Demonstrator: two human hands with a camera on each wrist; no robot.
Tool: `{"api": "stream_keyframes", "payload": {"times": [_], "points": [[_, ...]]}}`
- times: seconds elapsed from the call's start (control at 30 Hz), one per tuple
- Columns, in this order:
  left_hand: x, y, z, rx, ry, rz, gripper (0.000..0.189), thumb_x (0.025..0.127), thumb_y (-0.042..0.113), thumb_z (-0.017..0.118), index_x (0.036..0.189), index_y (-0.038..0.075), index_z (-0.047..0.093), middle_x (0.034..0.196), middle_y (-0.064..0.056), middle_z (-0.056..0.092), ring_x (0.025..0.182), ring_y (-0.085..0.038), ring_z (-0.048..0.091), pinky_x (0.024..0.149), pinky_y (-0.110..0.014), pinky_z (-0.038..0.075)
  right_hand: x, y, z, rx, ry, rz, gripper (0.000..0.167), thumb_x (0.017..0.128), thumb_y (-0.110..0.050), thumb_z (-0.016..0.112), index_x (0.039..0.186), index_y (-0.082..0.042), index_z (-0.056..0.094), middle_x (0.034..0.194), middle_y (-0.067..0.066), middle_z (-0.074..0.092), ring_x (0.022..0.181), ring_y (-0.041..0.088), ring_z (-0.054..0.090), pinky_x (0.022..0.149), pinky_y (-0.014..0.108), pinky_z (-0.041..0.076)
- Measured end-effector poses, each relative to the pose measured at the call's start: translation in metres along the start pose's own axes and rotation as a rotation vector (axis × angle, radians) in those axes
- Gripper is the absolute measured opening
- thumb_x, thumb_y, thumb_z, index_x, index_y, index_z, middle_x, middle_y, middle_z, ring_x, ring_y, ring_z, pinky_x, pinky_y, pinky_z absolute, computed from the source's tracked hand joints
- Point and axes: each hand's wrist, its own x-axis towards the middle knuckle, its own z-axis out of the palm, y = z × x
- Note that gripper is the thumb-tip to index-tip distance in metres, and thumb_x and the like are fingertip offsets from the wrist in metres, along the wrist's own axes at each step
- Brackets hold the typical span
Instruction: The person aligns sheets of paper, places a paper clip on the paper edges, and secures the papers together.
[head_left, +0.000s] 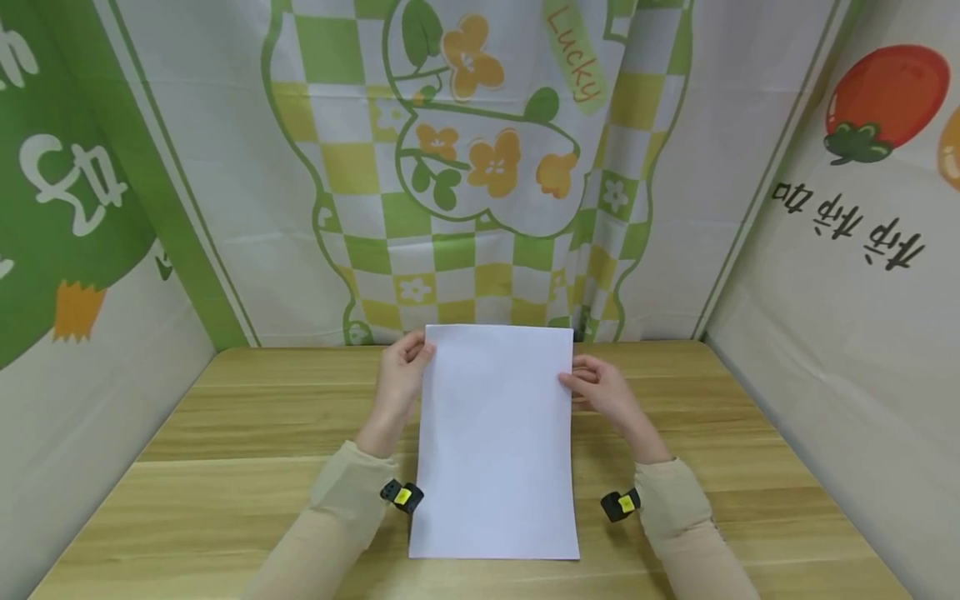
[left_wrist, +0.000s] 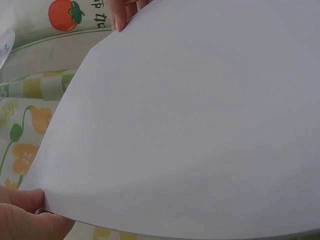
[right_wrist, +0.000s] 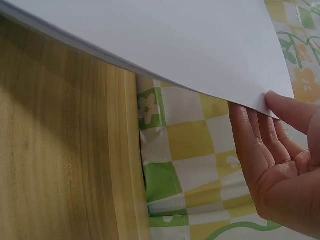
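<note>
A blank white sheet of paper point(head_left: 497, 442) stands raised over the table, its upper end lifted and its lower edge near the person. My left hand point(head_left: 401, 371) pinches its upper left corner between thumb and fingers. On the opposite side, my right hand point(head_left: 603, 389) pinches the right edge a little below the corner, thumb in front and fingers behind. In the right wrist view the paper point(right_wrist: 190, 50) looks like more than one layer along its edge. The left wrist view shows the paper point(left_wrist: 190, 120) bowed between both hands.
The wooden table point(head_left: 247, 425) spreads beneath and around the paper. Behind it hangs a checkered, flowered curtain point(head_left: 480, 258). Printed cloth walls point(head_left: 840, 317) stand at both sides. Each wrist carries a small black strap device point(head_left: 621, 504).
</note>
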Motion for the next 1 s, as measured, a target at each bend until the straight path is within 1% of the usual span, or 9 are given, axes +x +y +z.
{"api": "stream_keyframes", "payload": {"times": [0.13, 0.3, 0.43, 0.53, 0.7, 0.8, 0.87, 0.93, 1.0], "points": [[0.000, -0.003, -0.001, -0.002, 0.014, 0.001, 0.030, 0.096, 0.004, 0.051, 0.124, -0.003, 0.057, 0.119, -0.023, 0.060, 0.096, -0.012, 0.058, 0.077, -0.014, 0.048, 0.000, 0.003, -0.001, 0.027, -0.019, -0.007, 0.033, 0.094, -0.013, 0.059, 0.121, 0.004, 0.050, 0.111, 0.018, 0.066, 0.087, 0.018, 0.065, 0.079, 0.043, 0.056], [-0.002, -0.005, -0.001, -0.012, 0.032, -0.001, 0.029, 0.096, 0.005, 0.052, 0.123, -0.003, 0.058, 0.118, -0.023, 0.061, 0.091, -0.011, 0.060, 0.074, -0.017, 0.050, 0.001, 0.007, -0.002, 0.075, -0.028, -0.017, 0.034, 0.094, -0.012, 0.058, 0.121, 0.007, 0.049, 0.100, 0.008, 0.069, 0.085, 0.019, 0.066, 0.079, 0.043, 0.056], [-0.002, -0.006, -0.001, -0.039, 0.034, -0.011, 0.028, 0.096, 0.005, 0.052, 0.122, -0.004, 0.058, 0.117, -0.023, 0.061, 0.088, -0.010, 0.059, 0.072, -0.017, 0.050, 0.001, 0.008, -0.003, 0.101, -0.025, -0.004, 0.036, 0.094, -0.014, 0.059, 0.121, 0.007, 0.049, 0.093, 0.001, 0.068, 0.082, 0.017, 0.066, 0.083, 0.047, 0.054], [-0.003, -0.007, -0.001, -0.058, 0.042, -0.002, 0.028, 0.095, 0.003, 0.053, 0.122, -0.005, 0.058, 0.118, -0.025, 0.061, 0.086, -0.007, 0.059, 0.072, -0.016, 0.050, 0.001, 0.009, -0.003, 0.106, -0.021, 0.006, 0.038, 0.095, -0.019, 0.058, 0.121, 0.007, 0.049, 0.094, 0.002, 0.068, 0.081, 0.016, 0.067, 0.085, 0.049, 0.053], [-0.002, -0.009, -0.001, -0.069, 0.050, 0.013, 0.028, 0.095, 0.002, 0.052, 0.121, -0.006, 0.058, 0.119, -0.026, 0.060, 0.087, -0.005, 0.059, 0.074, -0.016, 0.049, 0.003, 0.011, -0.005, 0.122, -0.007, 0.027, 0.038, 0.098, -0.024, 0.053, 0.121, 0.006, 0.049, 0.103, 0.008, 0.065, 0.081, 0.015, 0.067, 0.081, 0.041, 0.055], [-0.002, -0.010, 0.000, -0.069, 0.057, 0.021, 0.028, 0.095, 0.001, 0.053, 0.121, -0.007, 0.058, 0.119, -0.025, 0.061, 0.087, -0.004, 0.058, 0.075, -0.015, 0.048, 0.005, 0.013, -0.008, 0.116, -0.016, 0.028, 0.039, 0.099, -0.026, 0.051, 0.122, 0.006, 0.049, 0.108, 0.012, 0.064, 0.084, 0.017, 0.068, 0.080, 0.038, 0.056], [-0.003, -0.010, 0.000, -0.071, 0.063, 0.021, 0.027, 0.094, 0.001, 0.053, 0.120, -0.007, 0.059, 0.118, -0.025, 0.061, 0.087, -0.004, 0.058, 0.075, -0.015, 0.048, 0.006, 0.015, -0.010, 0.107, -0.025, 0.029, 0.040, 0.099, -0.028, 0.050, 0.122, 0.005, 0.049, 0.110, 0.014, 0.064, 0.088, 0.019, 0.068, 0.081, 0.038, 0.056], [-0.003, -0.010, 0.001, -0.074, 0.069, 0.022, 0.028, 0.094, 0.000, 0.054, 0.120, -0.007, 0.059, 0.117, -0.024, 0.062, 0.086, -0.003, 0.058, 0.074, -0.015, 0.048, 0.008, 0.017, -0.013, 0.087, -0.037, 0.030, 0.043, 0.100, -0.029, 0.048, 0.124, 0.005, 0.049, 0.113, 0.016, 0.064, 0.093, 0.021, 0.068, 0.084, 0.040, 0.054], [-0.004, -0.009, 0.001, -0.070, 0.070, 0.021, 0.028, 0.094, 0.000, 0.054, 0.120, -0.007, 0.059, 0.116, -0.024, 0.062, 0.085, -0.003, 0.058, 0.074, -0.015, 0.048, 0.009, 0.020, -0.016, 0.069, -0.031, 0.043, 0.042, 0.100, -0.029, 0.047, 0.125, 0.005, 0.049, 0.115, 0.019, 0.064, 0.095, 0.022, 0.068, 0.087, 0.043, 0.053]]}}
